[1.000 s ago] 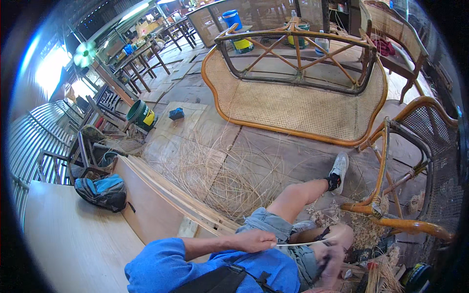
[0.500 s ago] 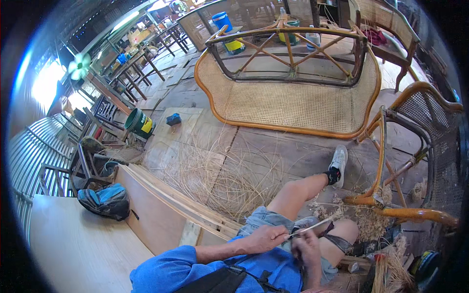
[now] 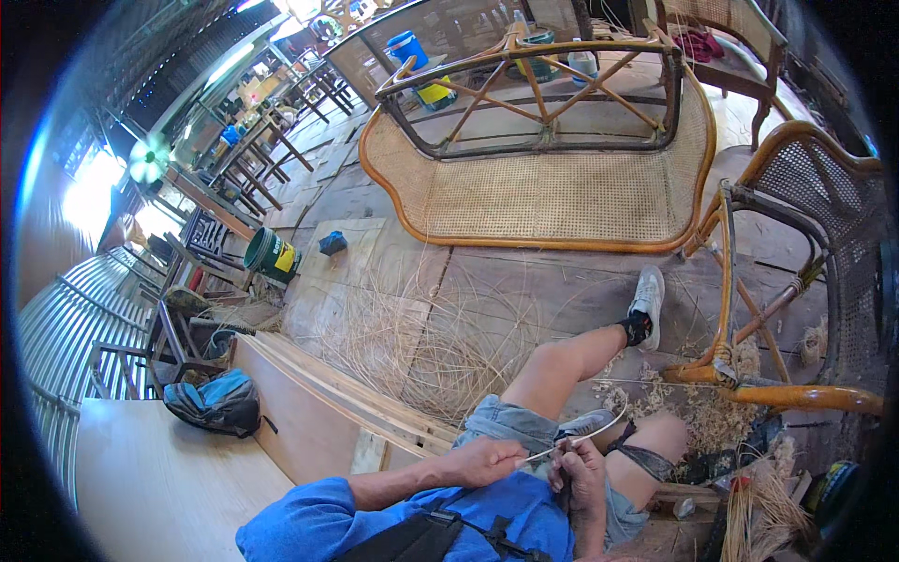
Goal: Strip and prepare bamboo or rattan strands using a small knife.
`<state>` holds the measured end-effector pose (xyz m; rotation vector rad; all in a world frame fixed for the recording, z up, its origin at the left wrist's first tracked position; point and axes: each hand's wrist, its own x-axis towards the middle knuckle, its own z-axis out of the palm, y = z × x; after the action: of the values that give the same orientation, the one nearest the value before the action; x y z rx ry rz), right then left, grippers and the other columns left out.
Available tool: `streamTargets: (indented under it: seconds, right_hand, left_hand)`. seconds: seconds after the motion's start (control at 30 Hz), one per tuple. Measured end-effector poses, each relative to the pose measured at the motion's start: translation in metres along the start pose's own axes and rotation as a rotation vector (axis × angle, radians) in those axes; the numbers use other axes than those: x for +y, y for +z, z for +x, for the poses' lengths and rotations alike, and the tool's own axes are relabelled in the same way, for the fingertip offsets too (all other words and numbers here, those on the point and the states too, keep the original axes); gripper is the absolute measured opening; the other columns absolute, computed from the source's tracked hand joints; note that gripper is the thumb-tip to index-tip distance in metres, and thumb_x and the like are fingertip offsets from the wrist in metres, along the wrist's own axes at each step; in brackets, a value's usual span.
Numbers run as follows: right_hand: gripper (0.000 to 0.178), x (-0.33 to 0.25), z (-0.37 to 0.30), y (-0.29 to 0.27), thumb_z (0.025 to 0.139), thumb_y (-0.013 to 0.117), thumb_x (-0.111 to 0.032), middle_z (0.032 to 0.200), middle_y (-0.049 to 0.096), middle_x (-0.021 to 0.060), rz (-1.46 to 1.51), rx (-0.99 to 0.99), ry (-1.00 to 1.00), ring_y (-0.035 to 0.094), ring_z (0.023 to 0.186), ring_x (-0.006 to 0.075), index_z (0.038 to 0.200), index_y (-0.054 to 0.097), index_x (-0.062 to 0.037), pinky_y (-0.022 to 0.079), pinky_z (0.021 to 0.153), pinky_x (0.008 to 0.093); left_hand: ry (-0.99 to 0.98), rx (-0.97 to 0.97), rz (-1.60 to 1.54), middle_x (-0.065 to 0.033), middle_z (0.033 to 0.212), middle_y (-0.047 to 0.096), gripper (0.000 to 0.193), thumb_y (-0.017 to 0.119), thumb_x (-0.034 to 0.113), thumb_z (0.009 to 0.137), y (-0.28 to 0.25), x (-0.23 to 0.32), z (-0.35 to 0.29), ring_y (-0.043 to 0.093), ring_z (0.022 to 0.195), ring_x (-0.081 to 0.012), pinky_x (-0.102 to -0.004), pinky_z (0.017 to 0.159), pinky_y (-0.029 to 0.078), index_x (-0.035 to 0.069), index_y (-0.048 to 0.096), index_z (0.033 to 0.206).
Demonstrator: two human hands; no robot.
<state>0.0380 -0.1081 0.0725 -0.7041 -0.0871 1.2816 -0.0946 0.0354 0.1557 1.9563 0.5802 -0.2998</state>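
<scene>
My left hand [image 3: 494, 463] is closed, pinching one end of a thin pale rattan strip [image 3: 588, 435] over my lap. From there the strip runs right, past the fingertips of my right hand [image 3: 581, 470], and its free end curls up above my knee. The right hand's fingers are bent together around the strip. Whether they also hold a small tool is hidden. A dark band [image 3: 642, 459] wraps my right knee.
Loose rattan strands [image 3: 421, 342] lie heaped on the floor ahead. Beyond stands a cane-woven settee [image 3: 552, 201]; a rattan chair frame [image 3: 726, 281] is at right. Left are a wooden board [image 3: 131, 468] and a backpack [image 3: 220, 403]. Fibre bundles [image 3: 749, 520] sit lower right.
The strip's free end, straight before, now bends upward in a curl. My left hand has shifted slightly left, and the right hand, blurred earlier, shows clearly near the strip. The view has turned slightly.
</scene>
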Motion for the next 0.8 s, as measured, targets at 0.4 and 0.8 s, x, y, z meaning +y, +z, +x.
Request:
streamTargets:
  seconds: [0.4,0.8]
  right_hand:
    - [0.036,-0.046,-0.004,-0.046,0.08,0.066,-0.026,0.07,0.051,0.0073,-0.042,0.148,-0.145,0.045,0.044,0.014,0.1,0.05,-0.0007,0.038,0.04,0.0246]
    - [0.019,-0.001,0.017,-0.003,0.083,0.059,-0.014,0.066,0.052,0.0042,-0.215,0.114,-0.079,0.045,0.048,0.0106,0.095,0.049,-0.0021,0.037,0.042,0.0227]
  left_hand:
    - [-0.174,-0.236,-0.111,-0.0041,0.083,0.057,0.027,0.049,0.028,0.092,-0.062,-0.005,-0.058,0.051,0.08,-0.0103,-0.0282,0.072,0.043,0.003,0.057,0.098]
    - [0.143,0.003,0.143,-0.0219,0.088,0.058,0.029,0.043,0.026,0.09,-0.005,0.003,0.051,0.057,0.085,-0.0377,-0.0442,0.074,0.044,0.001,0.051,0.102]
